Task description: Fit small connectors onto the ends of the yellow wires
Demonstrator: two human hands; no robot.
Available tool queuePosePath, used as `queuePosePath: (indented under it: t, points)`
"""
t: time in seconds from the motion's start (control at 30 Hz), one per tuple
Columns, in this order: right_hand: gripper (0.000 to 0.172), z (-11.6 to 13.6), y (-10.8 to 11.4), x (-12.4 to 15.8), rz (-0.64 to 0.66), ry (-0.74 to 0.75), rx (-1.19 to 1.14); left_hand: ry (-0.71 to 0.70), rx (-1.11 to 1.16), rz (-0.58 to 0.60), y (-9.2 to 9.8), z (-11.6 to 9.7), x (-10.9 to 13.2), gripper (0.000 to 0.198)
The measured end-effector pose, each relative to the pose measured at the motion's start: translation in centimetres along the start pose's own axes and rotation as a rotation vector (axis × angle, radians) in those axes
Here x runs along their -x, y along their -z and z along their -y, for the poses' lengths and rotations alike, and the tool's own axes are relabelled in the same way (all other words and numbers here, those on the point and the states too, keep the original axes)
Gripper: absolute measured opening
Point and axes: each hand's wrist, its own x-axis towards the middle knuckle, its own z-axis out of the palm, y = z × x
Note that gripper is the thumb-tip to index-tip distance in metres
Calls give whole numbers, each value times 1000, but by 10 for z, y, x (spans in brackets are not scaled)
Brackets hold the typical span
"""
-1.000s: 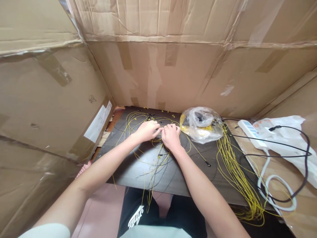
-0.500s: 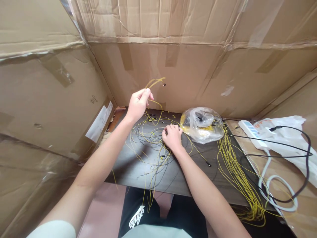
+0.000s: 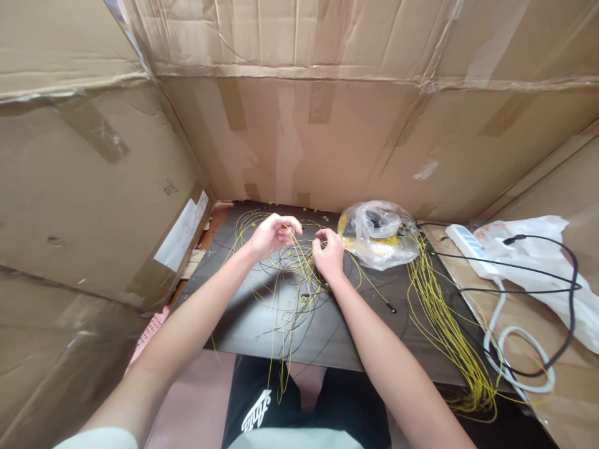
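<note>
Hands (image 3: 270, 239) (image 3: 329, 254) curl loosely, grip unclear, amid tangled yellow wires (image 3: 307, 268) beside a plastic bag (image 3: 386, 248).

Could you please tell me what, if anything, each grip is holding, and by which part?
Yellow wires run past the left grip, but whether it holds them, and where along them, cannot be told. Nor can any hold in the right grip.

- A dark table (image 3: 234, 330) is lit softly, pale sheen being thrown across its top.
- Behind the table, a cardboard back wall (image 3: 346, 156) is patched with brown tape (image 3: 231, 103).
- Left of the table, white paper (image 3: 180, 231) is fixed to a side wall (image 3: 93, 206).
- Below the table, a pinkish floor (image 3: 196, 399) is seen.
</note>
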Motion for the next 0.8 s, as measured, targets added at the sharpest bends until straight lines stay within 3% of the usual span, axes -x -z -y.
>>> queuePosePath:
  t: [0.17, 0.27, 0.43, 0.57, 0.67, 0.8]
  points:
    - [17, 0, 1, -2, 40, -16, -193, -11, -38, -380, 23, 49, -4, 15]
    - [26, 2, 2, 0, 154, 1, -308, -13, 61, -460, 28, 61, -1, 9]
    - [25, 5, 0, 6, 345, 40, -302, 14, 279, -434, 32, 56, 3, 12]
    - [23, 11, 4, 6, 426, 19, -302, 58, 533, -326, 34, 46, 9, 18]
    - [33, 18, 11, 5, 517, 15, -493, 102, 692, -223, 32, 40, 15, 22]
    - [48, 23, 13, 6, 635, -18, -645, 171, 716, -164, 26, 40, 19, 29]
